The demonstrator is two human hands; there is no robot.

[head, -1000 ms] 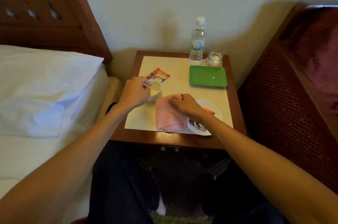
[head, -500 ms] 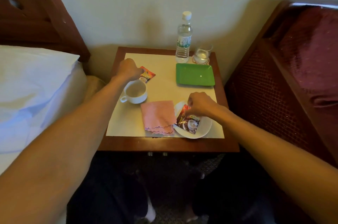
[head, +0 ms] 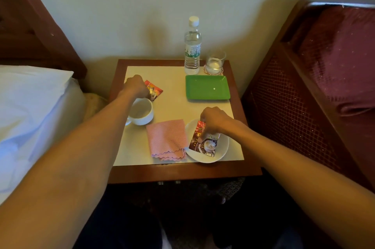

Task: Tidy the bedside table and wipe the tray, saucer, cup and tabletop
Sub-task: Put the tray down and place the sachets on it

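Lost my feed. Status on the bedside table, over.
Left hand at far sachet, grip hidden. Right hand pinches coffee sachet on saucer. Cloth lies flat between cup and saucer.

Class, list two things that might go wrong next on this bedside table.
The left hand reaches past the cup, forearm just above it; drawing back might tip it. The right hand pinches the coffee sachet on the saucer near the table's front edge; a tug might slide the saucer off.
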